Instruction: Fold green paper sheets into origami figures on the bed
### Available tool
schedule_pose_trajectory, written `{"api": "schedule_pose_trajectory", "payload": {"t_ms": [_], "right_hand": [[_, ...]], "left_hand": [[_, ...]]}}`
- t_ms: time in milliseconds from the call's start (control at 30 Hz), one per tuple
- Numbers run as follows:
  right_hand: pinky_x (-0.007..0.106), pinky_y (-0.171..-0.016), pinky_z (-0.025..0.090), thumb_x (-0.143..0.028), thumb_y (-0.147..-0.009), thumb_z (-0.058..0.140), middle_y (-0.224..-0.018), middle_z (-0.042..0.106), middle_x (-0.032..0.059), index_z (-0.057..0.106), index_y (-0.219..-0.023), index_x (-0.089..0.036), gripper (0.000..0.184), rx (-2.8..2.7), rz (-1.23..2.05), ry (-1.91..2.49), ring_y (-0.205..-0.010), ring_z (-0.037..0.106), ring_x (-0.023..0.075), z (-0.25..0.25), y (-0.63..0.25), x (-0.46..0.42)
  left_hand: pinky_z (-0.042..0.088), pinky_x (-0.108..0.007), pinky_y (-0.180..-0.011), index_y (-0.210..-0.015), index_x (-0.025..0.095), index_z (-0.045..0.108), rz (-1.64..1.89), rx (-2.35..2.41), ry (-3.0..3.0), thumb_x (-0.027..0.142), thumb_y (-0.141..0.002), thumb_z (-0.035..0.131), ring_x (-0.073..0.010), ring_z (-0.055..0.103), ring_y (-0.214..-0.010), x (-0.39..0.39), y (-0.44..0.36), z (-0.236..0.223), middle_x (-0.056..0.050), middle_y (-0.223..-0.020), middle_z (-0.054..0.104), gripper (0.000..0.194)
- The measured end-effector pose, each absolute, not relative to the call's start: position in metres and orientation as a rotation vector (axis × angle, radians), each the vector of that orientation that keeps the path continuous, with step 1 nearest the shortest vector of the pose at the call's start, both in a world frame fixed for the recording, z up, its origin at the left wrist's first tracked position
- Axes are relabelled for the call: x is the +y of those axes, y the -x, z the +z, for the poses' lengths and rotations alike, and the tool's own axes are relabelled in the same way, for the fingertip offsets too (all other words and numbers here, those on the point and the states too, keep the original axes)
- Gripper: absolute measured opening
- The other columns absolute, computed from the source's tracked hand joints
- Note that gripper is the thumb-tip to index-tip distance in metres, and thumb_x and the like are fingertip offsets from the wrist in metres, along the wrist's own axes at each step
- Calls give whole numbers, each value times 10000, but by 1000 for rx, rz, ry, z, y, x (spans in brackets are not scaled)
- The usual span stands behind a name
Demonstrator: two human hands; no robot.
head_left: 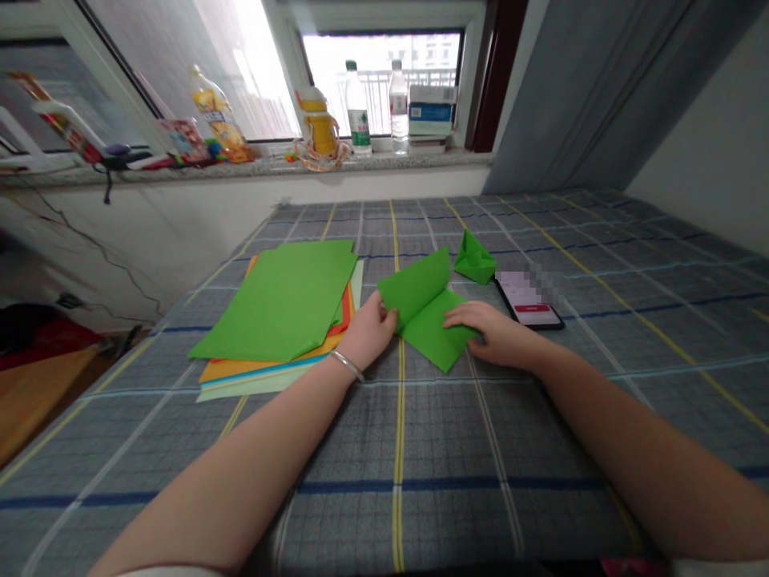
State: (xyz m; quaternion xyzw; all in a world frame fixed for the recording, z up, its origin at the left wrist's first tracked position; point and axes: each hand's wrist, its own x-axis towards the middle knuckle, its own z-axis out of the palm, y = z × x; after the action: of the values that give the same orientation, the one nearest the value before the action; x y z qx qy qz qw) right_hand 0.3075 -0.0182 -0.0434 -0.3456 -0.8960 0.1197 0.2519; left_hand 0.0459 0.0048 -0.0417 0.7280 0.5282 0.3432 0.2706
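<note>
A square of green paper (pixel 438 332) lies before me with a crease across it, its far half (pixel 414 280) raised off the near half. At its left corner, my left hand (pixel 372 324) pinches the paper between thumb and fingers; a silver bangle circles that wrist. On the right corner, my right hand (pixel 489 332) grips the sheet, fingers on top and thumb near the edge. A folded green paper shape (pixel 474 258) stands just beyond. Left of my hands is a stack of coloured paper, a large green sheet (pixel 288 296) topping orange, red, blue and pale green ones.
A phone (pixel 525 300) with a lit screen lies right of the folded shape. Everything rests on a plaid cloth (pixel 354 513). Behind, the windowsill (pixel 270 164) holds several bottles, a yellow flask (pixel 321 128) and boxes (pixel 431 112). A grey curtain (pixel 577 88) hangs at right.
</note>
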Motion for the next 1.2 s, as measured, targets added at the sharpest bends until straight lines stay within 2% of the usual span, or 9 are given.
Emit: {"api": "schedule_pose_trajectory", "payload": {"t_ms": [200, 267, 367, 567, 700, 933, 1000, 1133, 1200], "right_hand": [[533, -1101, 305, -61, -622, 584, -1423, 484, 60, 500, -1360, -279, 773, -2546, 322, 971, -1393, 286, 292, -40, -312, -24], [542, -1103, 301, -63, -630, 597, -1463, 436, 61, 448, -1403, -278, 816, -2574, 298, 985, -1413, 237, 303, -37, -312, -26], [541, -1109, 294, -34, -633, 583, -1498, 386, 65, 397, -1437, -260, 856, -2614, 213, 990, -1424, 202, 309, -31, -309, -30], [526, -1113, 299, -37, -683, 571, -1426, 489, 61, 461, -1395, -255, 753, -2628, 107, 886, -1385, 311, 284, -26, -296, -33], [504, -1101, 320, -50, -639, 614, -1372, 547, 59, 509, -1357, -251, 753, -2666, 143, 851, -1355, 362, 279, -28, -292, -34], [440, -1045, 392, -97, -656, 648, -1345, 571, 55, 591, -1275, -262, 643, -2729, 229, 882, -1234, 512, 261, -26, -291, -37], [429, -1028, 405, -126, -688, 655, -1310, 601, 48, 626, -1232, -270, 564, -2717, 270, 867, -1206, 538, 255, -25, -291, -37], [381, -979, 433, -260, -848, 578, -1159, 689, 17, 695, -1107, -294, 286, -2638, 385, 839, -1105, 602, 212, -25, -291, -36], [362, -939, 446, -311, -892, 529, -1083, 715, 15, 702, -1075, -286, 252, -2574, 445, 872, -1049, 623, 202, -26, -290, -35]], "left_hand": [[587, -316, -677, -1197, 196, 442, 981, 1229, -1543, 155, -880, 461, -165, 694, -729, 14, -47, -50, -54, -934, 691, 320], [595, -310, -692, -1212, 207, 415, 973, 1193, -1435, 150, -895, 445, -149, 697, -739, 15, -48, -52, -61, -990, 687, 325], [599, -316, -705, -1195, 205, 418, 972, 1184, -1385, 144, -900, 451, -145, 697, -734, 16, -50, -54, -59, -969, 688, 304], [602, -321, -695, -1137, 201, 452, 987, 1124, -1464, 147, -884, 481, -139, 681, -693, 13, -52, -56, -15, -837, 667, 261], [602, -339, -681, -1187, 191, 449, 940, 1154, -1548, 172, -878, 487, -135, 656, -632, 10, -54, -54, 4, -781, 652, 313], [584, -325, -701, -1188, 197, 496, 946, 1130, -1751, 202, -865, 501, -165, 665, -705, 10, -51, -58, 0, -768, 673, 323], [575, -309, -684, -1171, 196, 507, 946, 1142, -1790, 209, -857, 514, -161, 661, -699, 10, -50, -59, 4, -760, 668, 314], [558, -302, -662, -1150, 197, 518, 910, 1172, -1852, 224, -839, 539, -157, 649, -676, 10, -49, -60, 6, -765, 665, 313], [550, -298, -659, -1136, 195, 525, 897, 1159, -1887, 228, -831, 548, -156, 645, -675, 9, -49, -60, 4, -773, 668, 308]]}}
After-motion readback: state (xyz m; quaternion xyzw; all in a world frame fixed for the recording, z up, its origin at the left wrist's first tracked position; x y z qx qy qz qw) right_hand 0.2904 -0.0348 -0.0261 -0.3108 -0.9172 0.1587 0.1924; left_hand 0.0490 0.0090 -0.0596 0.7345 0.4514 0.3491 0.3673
